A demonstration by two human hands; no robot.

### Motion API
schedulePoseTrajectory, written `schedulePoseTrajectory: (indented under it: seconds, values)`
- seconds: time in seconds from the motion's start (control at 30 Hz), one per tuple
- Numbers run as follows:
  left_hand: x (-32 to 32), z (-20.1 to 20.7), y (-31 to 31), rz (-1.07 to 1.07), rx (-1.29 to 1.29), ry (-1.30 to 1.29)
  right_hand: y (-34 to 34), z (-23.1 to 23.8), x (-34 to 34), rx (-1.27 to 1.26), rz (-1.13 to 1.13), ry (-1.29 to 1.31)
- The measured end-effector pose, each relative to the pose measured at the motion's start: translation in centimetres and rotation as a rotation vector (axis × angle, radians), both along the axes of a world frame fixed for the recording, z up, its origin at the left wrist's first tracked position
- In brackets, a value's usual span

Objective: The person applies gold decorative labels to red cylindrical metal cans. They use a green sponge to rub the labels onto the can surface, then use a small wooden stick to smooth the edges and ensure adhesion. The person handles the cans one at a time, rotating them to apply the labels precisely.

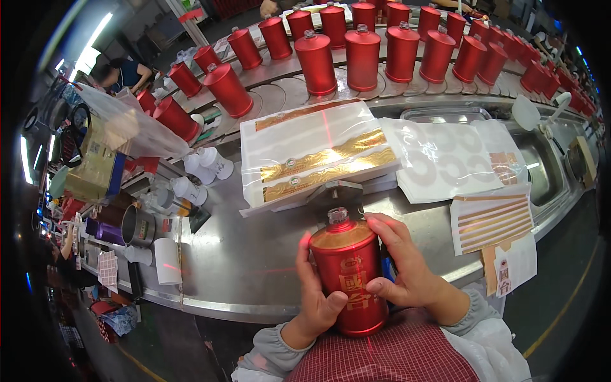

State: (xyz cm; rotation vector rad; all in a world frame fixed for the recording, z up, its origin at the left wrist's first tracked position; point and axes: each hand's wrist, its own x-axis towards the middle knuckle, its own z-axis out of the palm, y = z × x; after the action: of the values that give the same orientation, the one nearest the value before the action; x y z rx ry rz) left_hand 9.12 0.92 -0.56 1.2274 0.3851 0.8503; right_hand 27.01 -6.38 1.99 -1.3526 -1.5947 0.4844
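Note:
Between my two hands stands a red bottle (347,270) with a clear glass neck, a gold-coloured shoulder and gold characters on its front. My left hand (316,299) wraps its left side, thumb across the front. From the right, my right hand (404,270) grips it, with the thumb pressed on the front near the characters. The bottle is upright, close to my checked red apron (375,356), at the steel table's (248,274) near edge. Just beyond it lies a stack of label sheets (318,149) with gold wavy strips, crossed by a red laser line.
Rows of red bottles (363,60) stand on a curved conveyor (280,95) at the back. Translucent sheets (439,159) and a gold-striped sheet (490,219) lie right, by a sink (538,165). White cups (213,164), a metal pot (138,226) and a paper roll (168,261) stand left.

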Motion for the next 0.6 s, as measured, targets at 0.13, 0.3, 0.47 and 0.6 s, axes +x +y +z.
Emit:
schedulePoseTrajectory:
  seconds: [0.13,0.3,0.47,0.6]
  values:
    - [0.00,-0.14,0.10,-0.020,-0.013,-0.046,-0.02,-0.05,-0.28,0.024,-0.020,0.012]
    - [0.04,-0.02,0.21,-0.033,-0.027,-0.046,0.27,-0.40,-0.96,0.038,-0.067,0.025]
    - [-0.08,0.14,0.49,-0.042,-0.038,-0.002,0.54,-0.61,-0.89,0.037,-0.073,0.021]
    - [-0.05,-0.11,0.39,-0.026,-0.060,0.012,0.44,-0.70,-0.87,0.031,-0.067,0.037]
